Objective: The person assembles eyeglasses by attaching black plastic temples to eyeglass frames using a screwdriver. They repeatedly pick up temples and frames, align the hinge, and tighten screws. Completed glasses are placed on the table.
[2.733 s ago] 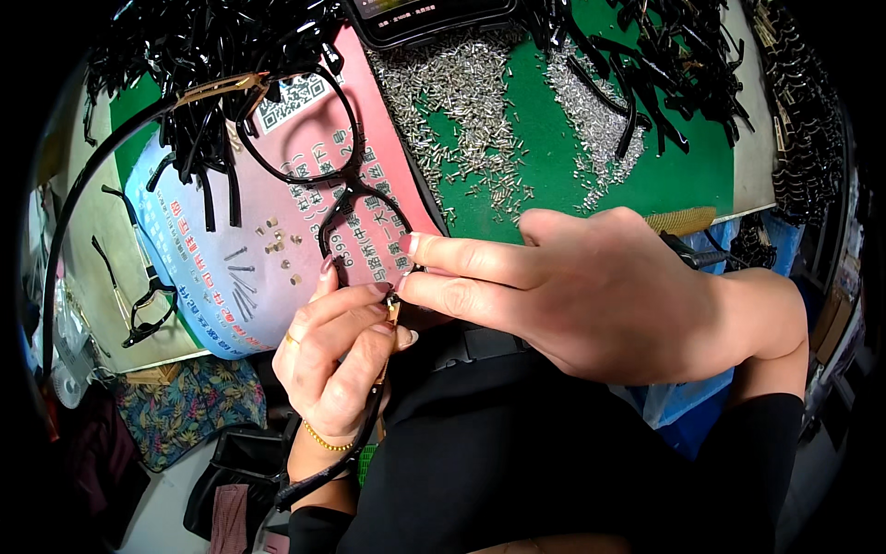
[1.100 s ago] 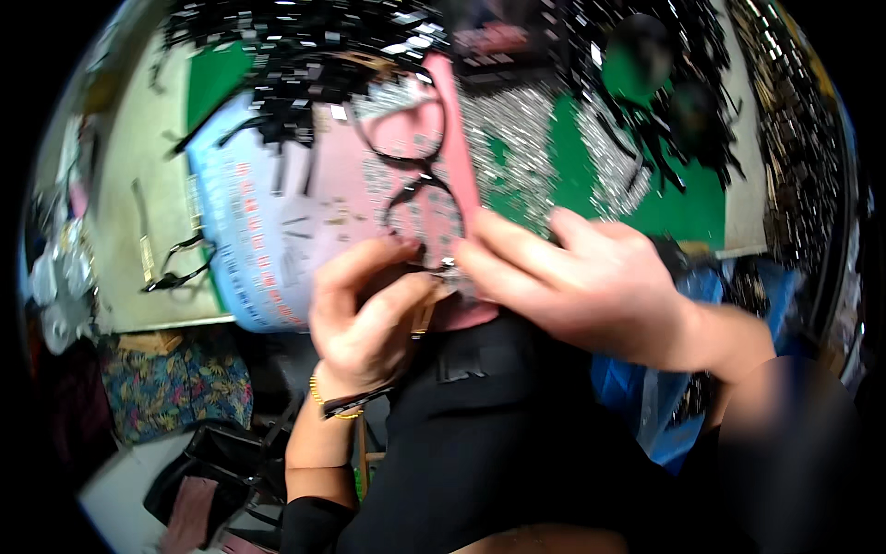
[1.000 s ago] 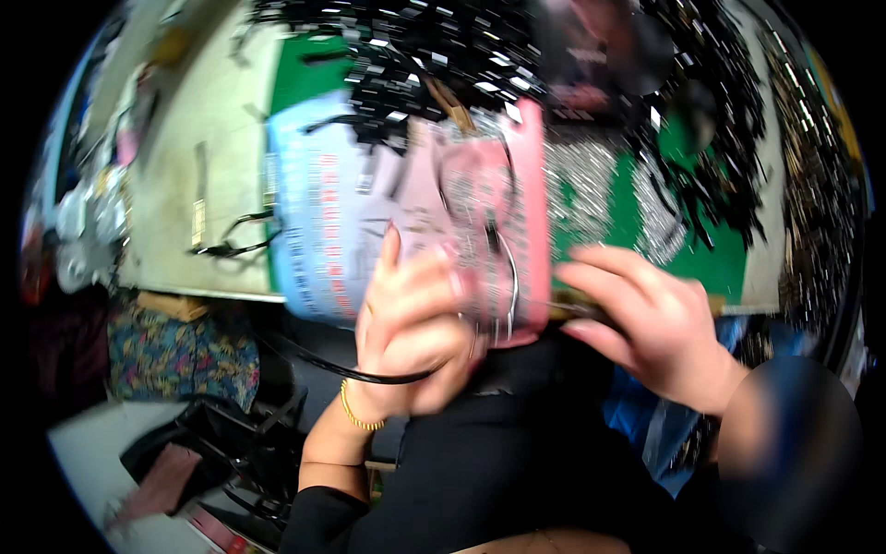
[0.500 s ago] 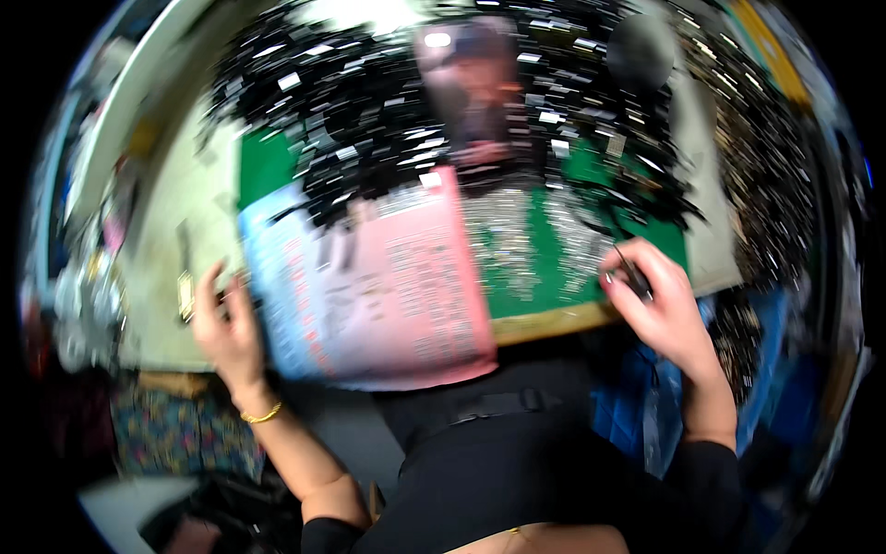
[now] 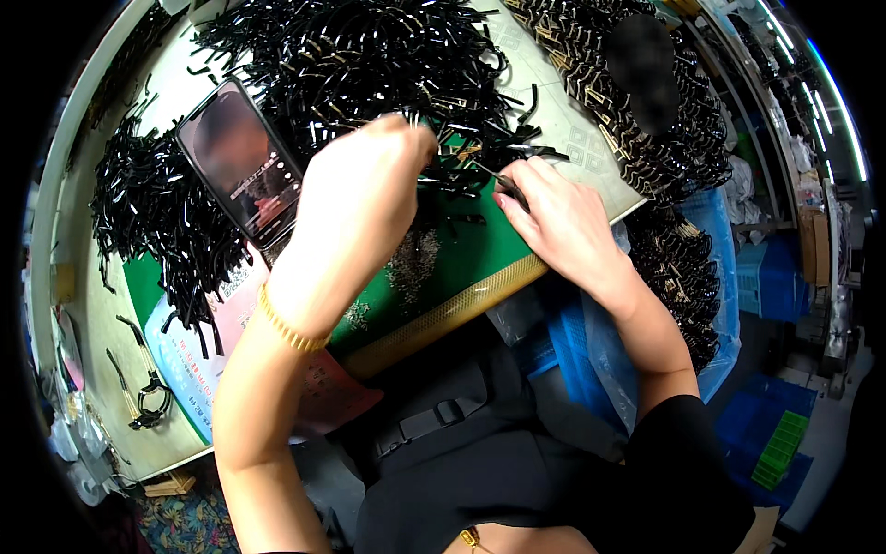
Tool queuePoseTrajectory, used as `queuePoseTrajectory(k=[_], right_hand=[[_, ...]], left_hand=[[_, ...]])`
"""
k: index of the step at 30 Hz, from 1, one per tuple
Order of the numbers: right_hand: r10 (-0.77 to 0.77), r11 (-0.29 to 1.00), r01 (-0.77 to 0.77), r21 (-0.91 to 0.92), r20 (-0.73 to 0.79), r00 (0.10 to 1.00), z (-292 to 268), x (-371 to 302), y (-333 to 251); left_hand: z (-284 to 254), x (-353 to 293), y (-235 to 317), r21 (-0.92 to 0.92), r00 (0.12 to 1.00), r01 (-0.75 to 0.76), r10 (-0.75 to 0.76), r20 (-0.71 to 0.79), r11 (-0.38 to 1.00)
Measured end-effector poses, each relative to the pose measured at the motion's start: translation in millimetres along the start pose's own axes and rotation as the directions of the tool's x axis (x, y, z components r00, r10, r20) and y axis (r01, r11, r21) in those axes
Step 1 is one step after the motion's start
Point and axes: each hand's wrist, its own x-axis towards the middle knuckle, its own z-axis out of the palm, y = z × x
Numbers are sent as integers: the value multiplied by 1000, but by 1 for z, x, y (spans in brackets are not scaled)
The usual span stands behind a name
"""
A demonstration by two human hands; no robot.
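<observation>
My left hand [image 5: 374, 162] reaches across the green mat [image 5: 475, 245] to the near edge of a heap of black eyeglass temples [image 5: 360, 55]. Its fingers are curled and slightly blurred, and what they hold is hidden. On the right, my right hand [image 5: 558, 217] is closed round a small dark-handled tool [image 5: 514, 191] whose thin metal tip points left, toward several black and gold temples [image 5: 466, 152]. Tiny silver pieces [image 5: 415, 263] lie loose on the mat below my left wrist.
A phone [image 5: 238, 162] with a lit screen rests on the temples at left. Beneath my left forearm lies a pink and blue printed sheet [image 5: 189, 355]. An eyeglass frame [image 5: 152, 402] is at the table's left. More gold-hinged temples [image 5: 600, 69] fill the right side, above a blue plastic-lined container [image 5: 724, 277].
My left hand has moved from the sheet's left side across to the temple heap and closed. My right hand, still holding the tool, has moved up and left. The view has turned.
</observation>
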Motion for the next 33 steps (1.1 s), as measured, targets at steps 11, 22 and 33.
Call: queuePoseTrajectory(k=[11,22,33], right_hand=[[147,795,-102,598,-26,989,-6,-23,25],[220,129,-427,895,394,892,-4,-12,18],[242,196,-452,870,404,882,-5,-14,16]], left_hand=[[34,17,0,55,984,173,-175,38,983],[46,36,3,413,996,-52,17,88,909],[-2,42,-23,-291,978,202,-177,108,935]])
